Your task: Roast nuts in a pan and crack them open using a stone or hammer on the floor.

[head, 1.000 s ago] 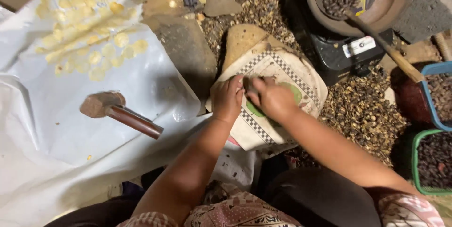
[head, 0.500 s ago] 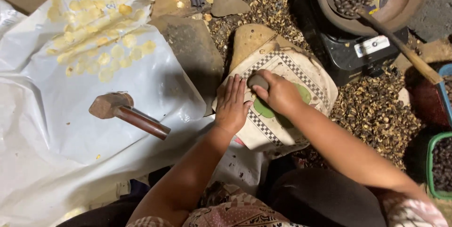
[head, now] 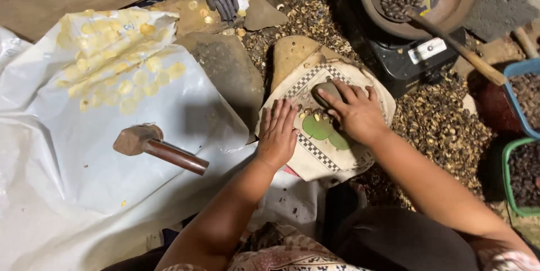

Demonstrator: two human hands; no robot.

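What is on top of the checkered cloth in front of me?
On the checkered cloth lie a flat left hand, a few small pale kernels, and a dark stone under the right hand. Whatever lies under the stone is hidden.

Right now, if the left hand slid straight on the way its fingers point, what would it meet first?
The left hand lies flat on the patterned cloth, fingers pointing up the frame. Straight ahead it would likely first reach the tan stone slab under the cloth's far edge; the dark stone sits slightly right of that line.
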